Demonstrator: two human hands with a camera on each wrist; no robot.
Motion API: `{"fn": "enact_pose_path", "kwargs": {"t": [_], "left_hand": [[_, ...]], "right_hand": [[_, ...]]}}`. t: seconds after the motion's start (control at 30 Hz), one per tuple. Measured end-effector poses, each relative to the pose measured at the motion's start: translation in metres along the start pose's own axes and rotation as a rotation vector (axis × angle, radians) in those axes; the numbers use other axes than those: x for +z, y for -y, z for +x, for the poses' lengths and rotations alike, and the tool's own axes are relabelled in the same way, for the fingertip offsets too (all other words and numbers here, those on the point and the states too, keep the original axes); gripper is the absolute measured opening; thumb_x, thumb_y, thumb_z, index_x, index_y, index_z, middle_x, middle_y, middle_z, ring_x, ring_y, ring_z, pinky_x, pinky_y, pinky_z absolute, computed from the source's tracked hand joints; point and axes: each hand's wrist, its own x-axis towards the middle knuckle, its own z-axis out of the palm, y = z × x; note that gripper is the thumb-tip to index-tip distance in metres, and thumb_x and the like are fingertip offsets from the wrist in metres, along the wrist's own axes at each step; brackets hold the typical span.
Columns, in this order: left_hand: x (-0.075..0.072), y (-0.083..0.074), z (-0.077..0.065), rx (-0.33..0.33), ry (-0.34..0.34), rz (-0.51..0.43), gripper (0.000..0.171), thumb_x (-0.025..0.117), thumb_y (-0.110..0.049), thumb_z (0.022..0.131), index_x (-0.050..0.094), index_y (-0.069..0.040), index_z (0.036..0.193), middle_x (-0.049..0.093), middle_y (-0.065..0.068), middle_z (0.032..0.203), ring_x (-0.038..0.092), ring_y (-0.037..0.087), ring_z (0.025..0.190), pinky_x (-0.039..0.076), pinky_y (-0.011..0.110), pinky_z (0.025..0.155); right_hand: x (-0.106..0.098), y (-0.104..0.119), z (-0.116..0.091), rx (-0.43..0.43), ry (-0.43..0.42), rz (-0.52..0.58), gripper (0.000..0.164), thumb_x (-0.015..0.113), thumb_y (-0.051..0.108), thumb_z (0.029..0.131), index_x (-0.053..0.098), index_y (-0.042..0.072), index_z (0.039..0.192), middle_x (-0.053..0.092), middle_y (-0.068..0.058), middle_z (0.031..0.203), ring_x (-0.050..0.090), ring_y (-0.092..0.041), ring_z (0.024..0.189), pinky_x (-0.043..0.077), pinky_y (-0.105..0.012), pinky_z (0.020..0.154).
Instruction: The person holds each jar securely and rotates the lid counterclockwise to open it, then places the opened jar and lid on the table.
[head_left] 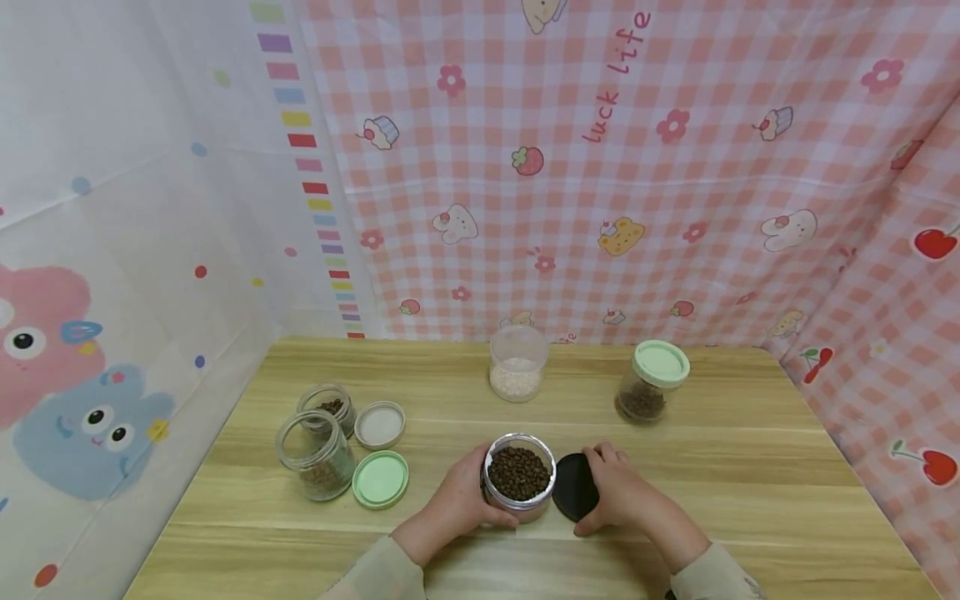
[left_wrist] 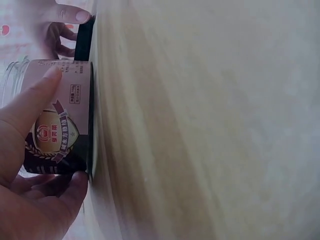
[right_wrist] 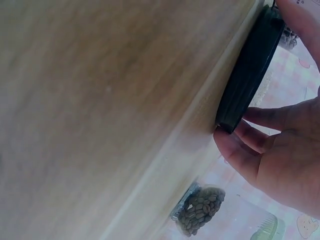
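A clear jar with a printed label stands upright on the table, full of dark coffee beans. My left hand grips this uncapped jar from its left side, thumb near the front and fingers round the body. Just right of the jar, a round black lid lies at the table surface. My right hand holds the lid by its right edge, thumb at the near side and fingers at the far side. In the right wrist view the fingers touch the rim of the lid.
At left stand two uncapped glass jars holding dark contents, beside a white lid and a green lid. A clear container with white grains stands at the back. A green-lidded jar with dark beans stands at right.
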Motion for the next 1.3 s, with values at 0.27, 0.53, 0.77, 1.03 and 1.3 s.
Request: {"fn": "enact_pose_path", "kwargs": {"t": [0.27, 0.53, 0.77, 1.03, 1.3], "left_hand": [[-0.005, -0.005, -0.001, -0.041, 0.025, -0.069, 0.118, 0.095, -0.032, 0.045, 0.033, 0.001, 0.141, 0.045, 0.020, 0.139, 0.043, 0.035, 0.128, 0.034, 0.050, 0.109], [-0.004, -0.007, -0.001, -0.013, -0.006, -0.061, 0.104, 0.094, -0.028, 0.047, 0.044, 0.001, 0.133, 0.053, 0.017, 0.128, 0.049, 0.031, 0.120, 0.038, 0.049, 0.105], [-0.004, -0.011, -0.001, -0.004, -0.021, -0.039, 0.101, 0.094, -0.026, 0.047, 0.046, 0.001, 0.131, 0.055, 0.016, 0.127, 0.051, 0.031, 0.119, 0.039, 0.049, 0.104], [0.000, -0.017, 0.003, 0.022, -0.021, -0.047, 0.098, 0.094, -0.025, 0.047, 0.049, -0.001, 0.129, 0.058, 0.014, 0.124, 0.053, 0.029, 0.116, 0.041, 0.047, 0.103], [0.014, -0.022, 0.010, 0.020, -0.019, -0.028, 0.097, 0.094, -0.029, 0.046, 0.050, -0.003, 0.129, 0.059, 0.010, 0.121, 0.054, 0.026, 0.114, 0.043, 0.042, 0.101]], "right_hand": [[-0.008, 0.002, -0.004, 0.021, -0.007, 0.020, 0.116, 0.095, 0.036, 0.042, 0.041, -0.008, 0.135, 0.041, -0.026, 0.131, 0.040, -0.044, 0.120, 0.042, -0.056, 0.097], [-0.006, 0.004, -0.003, 0.009, -0.033, 0.018, 0.108, 0.095, 0.030, 0.043, 0.046, -0.011, 0.129, 0.044, -0.023, 0.122, 0.043, -0.040, 0.114, 0.043, -0.052, 0.095], [-0.003, 0.002, -0.002, 0.025, -0.040, 0.024, 0.104, 0.095, 0.028, 0.043, 0.048, -0.011, 0.127, 0.045, -0.021, 0.120, 0.042, -0.039, 0.114, 0.043, -0.051, 0.095], [-0.005, -0.006, -0.004, 0.026, -0.037, 0.016, 0.104, 0.095, 0.030, 0.042, 0.049, -0.012, 0.126, 0.045, -0.023, 0.120, 0.044, -0.041, 0.113, 0.044, -0.053, 0.095], [-0.009, -0.021, -0.010, 0.029, -0.039, 0.017, 0.104, 0.095, 0.032, 0.043, 0.048, -0.011, 0.126, 0.045, -0.024, 0.120, 0.045, -0.042, 0.111, 0.045, -0.055, 0.092]]}}
